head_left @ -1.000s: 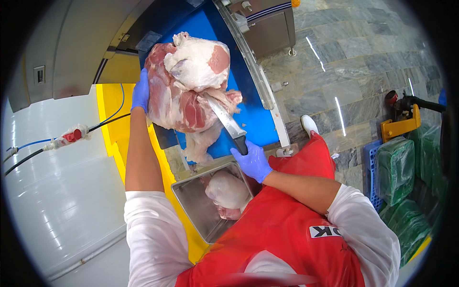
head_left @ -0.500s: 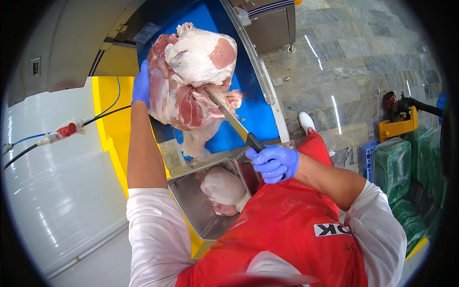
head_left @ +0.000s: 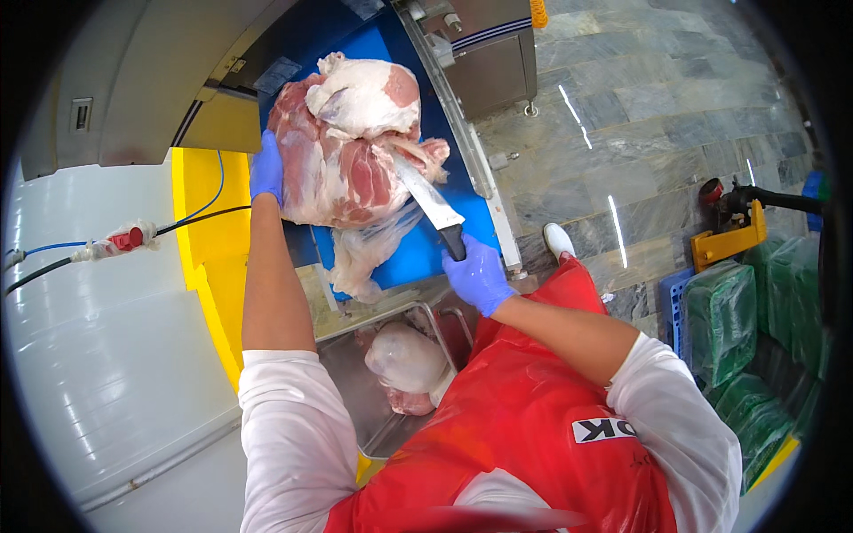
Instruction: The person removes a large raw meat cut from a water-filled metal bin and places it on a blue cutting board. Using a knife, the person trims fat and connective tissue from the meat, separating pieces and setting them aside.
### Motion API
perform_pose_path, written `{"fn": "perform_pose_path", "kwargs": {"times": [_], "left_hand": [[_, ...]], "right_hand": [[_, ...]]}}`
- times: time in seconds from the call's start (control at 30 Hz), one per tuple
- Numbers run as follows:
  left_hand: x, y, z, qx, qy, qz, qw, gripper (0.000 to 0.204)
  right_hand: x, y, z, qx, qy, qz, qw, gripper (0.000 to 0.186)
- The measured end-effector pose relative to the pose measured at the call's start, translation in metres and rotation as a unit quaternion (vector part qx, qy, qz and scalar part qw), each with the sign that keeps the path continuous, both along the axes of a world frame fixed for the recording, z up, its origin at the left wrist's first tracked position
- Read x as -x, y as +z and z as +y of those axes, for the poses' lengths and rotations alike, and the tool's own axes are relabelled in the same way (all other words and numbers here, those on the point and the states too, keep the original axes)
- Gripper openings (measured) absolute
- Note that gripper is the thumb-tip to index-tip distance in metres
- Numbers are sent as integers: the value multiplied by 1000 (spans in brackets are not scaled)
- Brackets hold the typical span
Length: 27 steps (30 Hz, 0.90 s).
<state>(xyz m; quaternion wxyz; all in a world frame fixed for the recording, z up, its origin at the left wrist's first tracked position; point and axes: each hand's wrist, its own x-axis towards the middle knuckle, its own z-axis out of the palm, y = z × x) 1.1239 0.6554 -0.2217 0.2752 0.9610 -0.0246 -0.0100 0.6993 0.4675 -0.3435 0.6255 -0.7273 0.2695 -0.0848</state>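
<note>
A large cut of raw meat (head_left: 329, 182), red with a thick lobe of white fat on top, lies on the blue belt (head_left: 458, 209). My left hand (head_left: 267, 167), in a blue glove, lies along its left side with the fingers stretched out against it. In my gloved right hand (head_left: 480, 275) is the black handle of a knife (head_left: 428, 194). Its broad blade points up and left, the tip at the meat's lower right part, where I cannot tell how deep it sits. A pale flap of membrane (head_left: 364, 258) hangs off the meat's near edge.
Below the belt's near end, against my red apron (head_left: 524, 382), stands a steel tub (head_left: 351, 400) holding a pale piece of meat (head_left: 404, 355). A metal rail (head_left: 462, 133) borders the belt. Cables with a red connector (head_left: 124, 238) run at left; wrapped green crates (head_left: 724, 324) stand at right.
My right hand has moved forward and to the left with the knife. The blade has rolled, so its flat side now faces up. My left hand stays at the meat's side.
</note>
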Motion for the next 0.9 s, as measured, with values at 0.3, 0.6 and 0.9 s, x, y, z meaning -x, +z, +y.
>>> {"fn": "perform_pose_path", "kwargs": {"times": [0.3, 0.6, 0.9], "left_hand": [[1, 7, 0, 16, -2, 45, 999, 87], [2, 1, -2, 57, 10, 56, 997, 88], [26, 26, -24, 100, 32, 106, 989, 92]], "right_hand": [[0, -11, 35, -1, -51, -31, 998, 29], [31, 47, -54, -744, 273, 35, 609, 22], [12, 14, -34, -766, 293, 18, 571, 19]]}}
